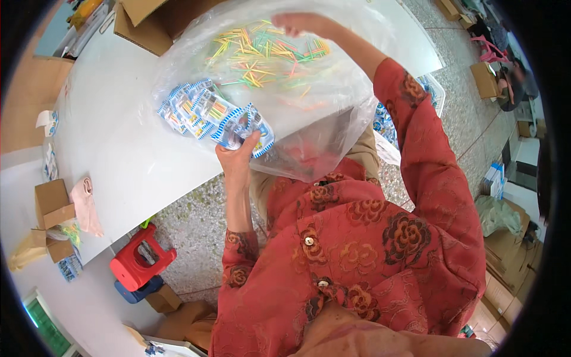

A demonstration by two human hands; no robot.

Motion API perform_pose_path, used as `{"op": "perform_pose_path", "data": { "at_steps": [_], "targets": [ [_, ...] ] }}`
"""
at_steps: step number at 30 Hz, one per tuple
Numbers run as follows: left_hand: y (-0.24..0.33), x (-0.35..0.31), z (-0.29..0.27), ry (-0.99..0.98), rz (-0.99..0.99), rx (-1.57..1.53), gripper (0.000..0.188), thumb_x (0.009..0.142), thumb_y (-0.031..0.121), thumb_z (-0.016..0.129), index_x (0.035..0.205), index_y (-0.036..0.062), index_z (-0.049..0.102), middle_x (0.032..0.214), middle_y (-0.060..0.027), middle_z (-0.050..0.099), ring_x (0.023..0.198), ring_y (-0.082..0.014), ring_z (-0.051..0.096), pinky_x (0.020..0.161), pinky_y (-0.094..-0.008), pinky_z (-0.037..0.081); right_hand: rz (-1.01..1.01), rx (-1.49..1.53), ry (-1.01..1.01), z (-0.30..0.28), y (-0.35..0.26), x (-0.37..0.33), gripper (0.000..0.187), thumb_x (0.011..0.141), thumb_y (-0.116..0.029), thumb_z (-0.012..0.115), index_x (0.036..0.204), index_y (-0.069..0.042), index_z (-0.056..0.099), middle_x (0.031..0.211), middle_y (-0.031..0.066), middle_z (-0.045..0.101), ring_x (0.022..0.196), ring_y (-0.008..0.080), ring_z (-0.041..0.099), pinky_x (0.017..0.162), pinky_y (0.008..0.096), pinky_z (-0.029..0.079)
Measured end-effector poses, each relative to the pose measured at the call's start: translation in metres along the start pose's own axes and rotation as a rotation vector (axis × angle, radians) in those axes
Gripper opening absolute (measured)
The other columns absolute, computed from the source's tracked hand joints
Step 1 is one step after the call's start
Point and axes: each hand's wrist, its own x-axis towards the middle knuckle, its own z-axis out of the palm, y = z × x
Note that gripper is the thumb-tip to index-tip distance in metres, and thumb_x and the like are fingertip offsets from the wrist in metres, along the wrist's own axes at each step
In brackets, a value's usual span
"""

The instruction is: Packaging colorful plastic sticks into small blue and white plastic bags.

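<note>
My left hand (pixel 237 157) grips a blue-and-white printed packet (pixel 245 126) with a striped edge, the thumb pressed on its front. Beside it, several similar packets (pixel 193 108) lie overlapping on a large clear plastic bag (pixel 333 128). Thin yellow, green and pink sticks (pixel 256 52), which look like short straws, are scattered loosely within the bag's area. Over the far side of this pile hovers my right hand (pixel 300 24). Its fingers are blurred, and whether they hold anything is not visible.
The white table (pixel 131 154) carries the bag and an open cardboard box (pixel 143 30) at the back. To the right, a white crate (pixel 439 95) holds more blue packets. A red plastic stool (pixel 140 262) stands on the floor at left. A pink cloth (pixel 86 205) lies at the table's left edge.
</note>
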Motion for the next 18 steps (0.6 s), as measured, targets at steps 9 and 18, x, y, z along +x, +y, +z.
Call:
{"op": "perform_pose_path", "data": {
  "at_steps": [9, 18],
  "targets": [
    [0.003, -0.007, -0.001, -0.033, -0.002, 0.016, 0.034, 0.069, -0.001, 0.072, 0.1, -0.0012, 0.06, 0.092, -0.005, 0.063, 0.081, -0.0123, 0.06, 0.075, -0.0267, 0.048, 0.3, -0.918, 0.069, 0.066, -0.039, -0.03, 0.061, 0.072, -0.056, 0.06, 0.114, -0.012, 0.058, 0.114, 0.0109, 0.055, 0.096, 0.0237, 0.054, 0.087, 0.0309, 0.041],
    [-0.002, -0.008, -0.001, -0.039, -0.02, 0.02, 0.038, 0.068, -0.002, 0.072, 0.103, -0.0015, 0.059, 0.095, -0.0055, 0.062, 0.081, -0.0121, 0.059, 0.075, -0.0264, 0.048, 0.433, -0.593, 0.055, 0.063, -0.028, -0.024, 0.062, 0.071, -0.044, 0.064, 0.121, -0.009, 0.053, 0.131, 0.0112, 0.045, 0.124, 0.0244, 0.037, 0.104, 0.0314, 0.027]
  ]
}}
